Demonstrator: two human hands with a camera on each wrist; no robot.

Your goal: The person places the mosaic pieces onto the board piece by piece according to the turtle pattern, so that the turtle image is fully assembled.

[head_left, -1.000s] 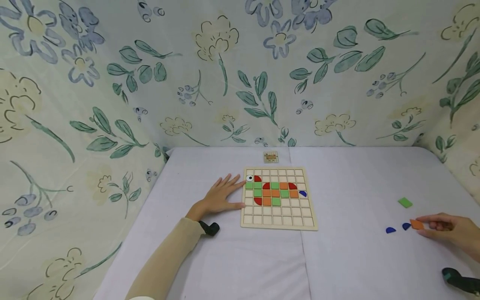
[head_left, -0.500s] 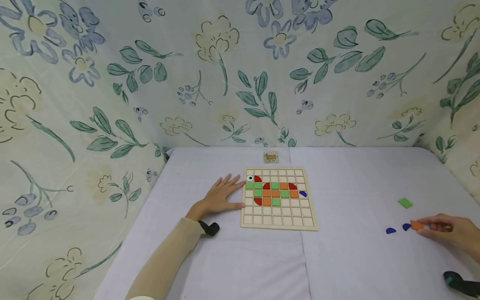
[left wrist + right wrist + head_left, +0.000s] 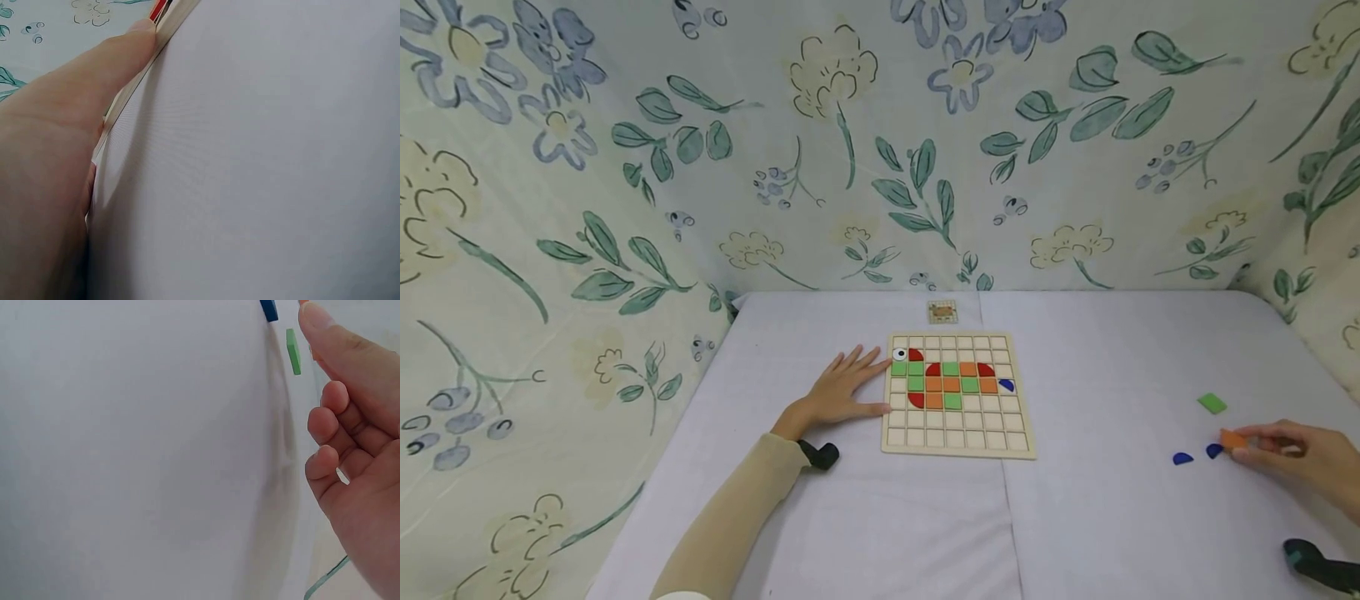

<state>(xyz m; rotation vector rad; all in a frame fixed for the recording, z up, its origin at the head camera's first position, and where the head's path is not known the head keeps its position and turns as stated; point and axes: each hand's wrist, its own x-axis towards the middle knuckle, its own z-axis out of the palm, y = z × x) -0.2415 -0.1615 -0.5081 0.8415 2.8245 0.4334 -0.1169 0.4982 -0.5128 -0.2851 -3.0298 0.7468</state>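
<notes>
A square wooden grid board [image 3: 958, 443] lies mid-table, with red, green and orange tiles, an eye tile [image 3: 899, 354] and one blue piece [image 3: 1007, 385] on it. My left hand [image 3: 838, 392], fingers spread, rests against the board's left edge; in the left wrist view its thumb [image 3: 128, 53] touches the wooden rim. At the right, my right hand [image 3: 1303, 454] pinches an orange square tile [image 3: 1232, 439] between thumb and fingers. Just left of that tile is a blue half-round piece [image 3: 1214, 451]. The right wrist view shows the other fingers [image 3: 323, 425] curled; the orange tile is nearly all out of frame there.
Another blue half-round piece [image 3: 1182, 458] lies further left on the white cloth. Behind the right hand sits a green tile [image 3: 1212, 403]. A small picture card [image 3: 942, 312] lies beyond the board. Floral fabric [image 3: 880, 150] hangs behind the table.
The orange tile in my right hand has tilted and risen slightly. My left hand stays at the board's edge. The whole head view has shifted a little.
</notes>
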